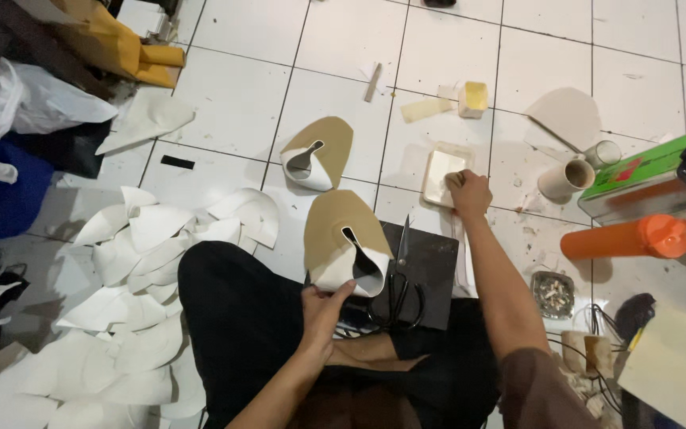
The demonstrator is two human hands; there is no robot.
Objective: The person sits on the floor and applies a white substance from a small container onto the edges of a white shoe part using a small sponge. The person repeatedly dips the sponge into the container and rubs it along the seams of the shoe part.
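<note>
Head view: left hand [323,306] pinches tan-and-white shoe upper [347,238] at its near edge; right hand [468,193] — fingers curled shut — dips into shallow tray [438,171]. One finished-looking upper [317,152] lies beyond — white pieces [144,310] piled on floor's left side, apparently undone.

The floor [343,48] is open at the top centre. On the left, a pile of white cut pieces [144,318] blocks the way. On the right, an orange bottle [625,237], a cup [561,179] and a green tin [637,171] stand close together.
</note>
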